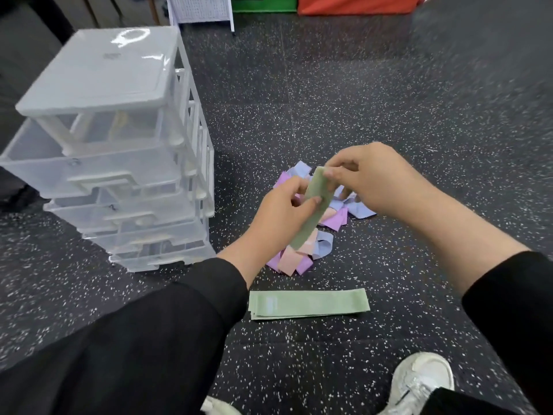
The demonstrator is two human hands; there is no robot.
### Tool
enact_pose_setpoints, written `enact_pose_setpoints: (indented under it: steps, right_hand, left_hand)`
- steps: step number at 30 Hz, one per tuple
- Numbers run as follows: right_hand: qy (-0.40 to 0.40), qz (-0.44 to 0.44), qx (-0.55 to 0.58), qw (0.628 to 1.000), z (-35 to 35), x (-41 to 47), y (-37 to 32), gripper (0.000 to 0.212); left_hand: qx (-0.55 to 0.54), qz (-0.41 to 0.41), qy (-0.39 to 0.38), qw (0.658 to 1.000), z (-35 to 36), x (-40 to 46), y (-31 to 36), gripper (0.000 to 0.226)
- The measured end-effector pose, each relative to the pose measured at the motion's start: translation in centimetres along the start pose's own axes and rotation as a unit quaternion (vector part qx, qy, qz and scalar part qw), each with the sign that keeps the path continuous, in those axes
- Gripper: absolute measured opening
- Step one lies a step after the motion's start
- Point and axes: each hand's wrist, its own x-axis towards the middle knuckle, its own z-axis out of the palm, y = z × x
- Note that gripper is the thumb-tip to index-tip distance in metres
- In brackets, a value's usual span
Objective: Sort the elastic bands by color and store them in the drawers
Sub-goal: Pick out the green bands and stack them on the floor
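I hold one green elastic band (311, 214) up over the floor. My right hand (368, 178) pinches its top end and my left hand (281, 214) grips its middle. Under my hands lies a loose pile of purple, blue and pink bands (302, 259) on the speckled floor. Nearer to me, a flat stack of green bands (309, 304) lies neatly on the floor. A clear plastic drawer tower (119, 145) stands at the left, with its second drawer (74, 172) pulled out toward me and the lower ones slightly out.
My black-clad knee (134, 339) fills the lower left and my white shoe (419, 381) is at the lower right. Far off stand a white rack (200, 10), a green box (263, 3) and an orange box (356, 4).
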Motion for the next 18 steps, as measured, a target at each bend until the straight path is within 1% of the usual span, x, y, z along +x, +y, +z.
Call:
enact_pose_setpoints:
  steps: [1, 3, 4, 5, 6, 7, 9, 10, 11, 14, 18]
  right_hand:
    - [0.002, 0.000, 0.025, 1.000, -0.1, -0.4, -0.2, 0.020]
    - [0.011, -0.005, 0.037, 0.999, -0.3, -1.1, -0.4, 0.031]
    - [0.011, -0.009, 0.045, 0.999, -0.3, -1.3, -0.2, 0.030]
    - [0.005, -0.012, 0.057, 0.998, -0.4, -1.4, -0.1, 0.022]
    - [-0.009, -0.018, 0.063, 0.998, -0.4, -1.5, 0.0, 0.012]
    - [-0.025, -0.023, 0.071, 0.997, -0.5, -1.7, 0.1, 0.006]
    - [-0.039, -0.044, 0.088, 0.994, -0.6, -1.8, 0.2, 0.013]
    - [-0.036, -0.052, 0.107, 0.992, -0.7, -1.9, 0.1, 0.017]
    - [-0.027, -0.055, 0.132, 0.989, -0.9, -2.0, 0.0, 0.021]
    - [0.024, -0.036, 0.217, 0.975, -1.4, -1.7, 0.6, 0.026]
    - [0.092, 0.034, 0.330, 0.939, -1.3, -1.1, 3.5, 0.022]
  left_hand:
    - [-0.037, -0.003, -0.012, 0.999, 0.0, -0.6, 0.4, 0.005]
    - [-0.153, -0.036, -0.011, 0.988, 0.0, -1.4, 1.1, 0.019]
    - [-0.200, -0.053, -0.002, 0.978, 0.1, -1.6, 1.2, 0.023]
    - [-0.217, -0.058, 0.012, 0.974, 0.2, -1.7, 1.4, 0.024]
    - [-0.210, -0.055, 0.020, 0.976, 0.3, -1.8, 1.6, 0.027]
    - [-0.196, -0.049, 0.011, 0.979, 0.4, -1.8, 1.8, 0.034]
    - [-0.181, -0.036, -0.027, 0.982, 0.7, -1.7, 2.2, 0.045]
    - [-0.174, -0.037, -0.040, 0.983, 0.8, -1.6, 2.4, 0.045]
    - [-0.157, -0.041, -0.047, 0.986, 0.9, -1.5, 2.3, 0.042]
    - [-0.124, -0.066, -0.069, 0.988, 1.0, -1.3, 0.9, 0.021]
    - [-0.105, -0.127, -0.138, 0.977, 0.8, -1.7, -2.8, 0.018]
